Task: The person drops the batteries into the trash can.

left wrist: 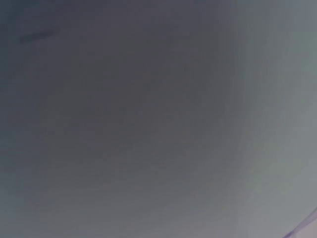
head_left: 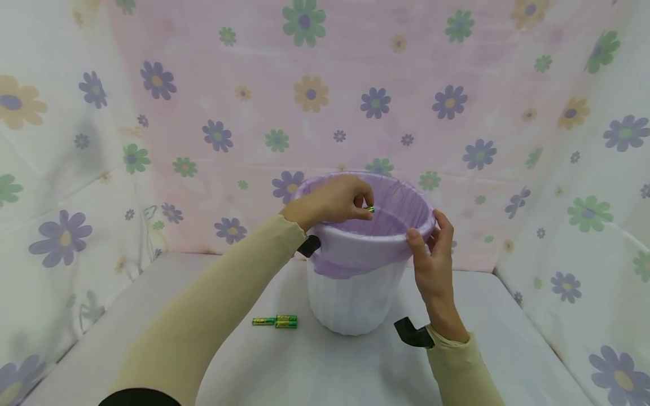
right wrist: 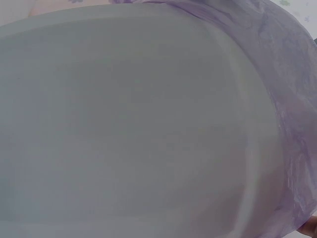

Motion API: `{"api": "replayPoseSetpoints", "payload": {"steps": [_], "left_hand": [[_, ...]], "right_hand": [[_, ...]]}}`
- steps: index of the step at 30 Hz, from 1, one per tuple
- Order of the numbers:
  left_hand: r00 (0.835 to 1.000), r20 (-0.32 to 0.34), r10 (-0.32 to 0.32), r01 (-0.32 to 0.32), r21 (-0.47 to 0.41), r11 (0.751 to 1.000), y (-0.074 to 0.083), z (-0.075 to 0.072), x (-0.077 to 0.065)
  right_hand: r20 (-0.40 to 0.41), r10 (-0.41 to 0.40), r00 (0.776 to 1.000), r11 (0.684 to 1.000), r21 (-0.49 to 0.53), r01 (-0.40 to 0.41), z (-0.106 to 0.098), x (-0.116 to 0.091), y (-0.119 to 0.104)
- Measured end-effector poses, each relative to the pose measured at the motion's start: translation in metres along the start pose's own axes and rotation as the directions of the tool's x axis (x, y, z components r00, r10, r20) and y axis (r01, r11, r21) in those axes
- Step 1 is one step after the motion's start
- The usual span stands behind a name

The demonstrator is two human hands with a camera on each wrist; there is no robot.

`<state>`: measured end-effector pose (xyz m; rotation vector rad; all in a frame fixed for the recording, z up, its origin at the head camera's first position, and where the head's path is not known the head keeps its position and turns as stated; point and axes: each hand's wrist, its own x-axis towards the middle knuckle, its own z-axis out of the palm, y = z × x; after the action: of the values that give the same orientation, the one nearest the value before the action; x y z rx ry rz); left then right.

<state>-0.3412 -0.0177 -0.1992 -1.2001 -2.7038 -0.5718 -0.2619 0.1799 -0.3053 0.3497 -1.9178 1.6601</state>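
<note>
A white bin stands upright on the table, lined with a purple plastic bag folded down over its rim. My left hand is above the bin's mouth and pinches a small green battery, of which only one end shows. At the right side of the rim, my right hand grips the bag-covered edge, thumb on the near side. The right wrist view shows the bin's pale wall and the bag close up. The left wrist view is mostly a blurred grey surface.
Three green-and-gold batteries lie on the table left of the bin: a single battery and a side-by-side pair. Flower-patterned cloth hangs behind and on both sides of the white table.
</note>
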Motion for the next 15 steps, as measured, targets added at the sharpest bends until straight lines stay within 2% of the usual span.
{"api": "replayPoseSetpoints", "payload": {"steps": [15], "left_hand": [[0.999,-0.033,0.018,-0.018,-0.003,1.0,0.0009,0.0004,0.0005]], "right_hand": [[0.002,0.009,1.0,1.0,0.008,-0.009,-0.0003,0.0003,-0.0005]]}}
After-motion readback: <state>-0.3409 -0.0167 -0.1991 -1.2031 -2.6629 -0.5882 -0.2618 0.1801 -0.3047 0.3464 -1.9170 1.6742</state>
